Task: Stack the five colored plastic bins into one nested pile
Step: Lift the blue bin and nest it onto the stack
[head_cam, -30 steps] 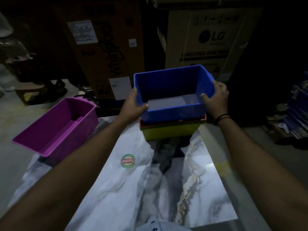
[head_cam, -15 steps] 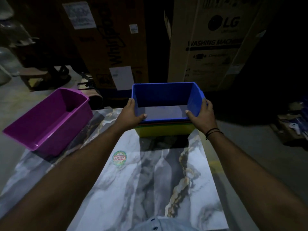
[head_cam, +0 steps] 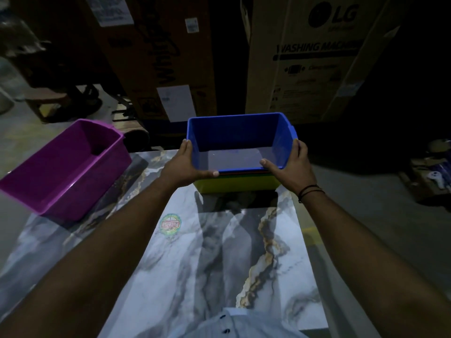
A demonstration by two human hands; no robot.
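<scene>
Your grip was two-handed and clamped on the blue bin (head_cam: 240, 140): your left hand (head_cam: 185, 164) wrapped its left front corner with the thumb along the front lip, and your right hand (head_cam: 291, 164) held the right front corner, thumb hooked over the rim. That bin sat low in the pile, with only thin red and green rims showing beneath its lip above the yellow-green bin (head_cam: 238, 185) at the bottom. You were, by my reading, at the end of seating the fourth bin, pressing it home. How many bins lay under it I judged from those rims alone; the light was poor.

The blue bin was empty, its pale floor bare. The purple bin (head_cam: 66, 167) stood well apart to the left of the pile, on the far left corner of the desk (head_cam: 219, 276), open side up and also empty.

Your next move likely called for letting go of the pile, reaching left, lifting the purple bin with both hands, turning it to match the pile's orientation, and lowering it squarely so it would not jam.
</scene>
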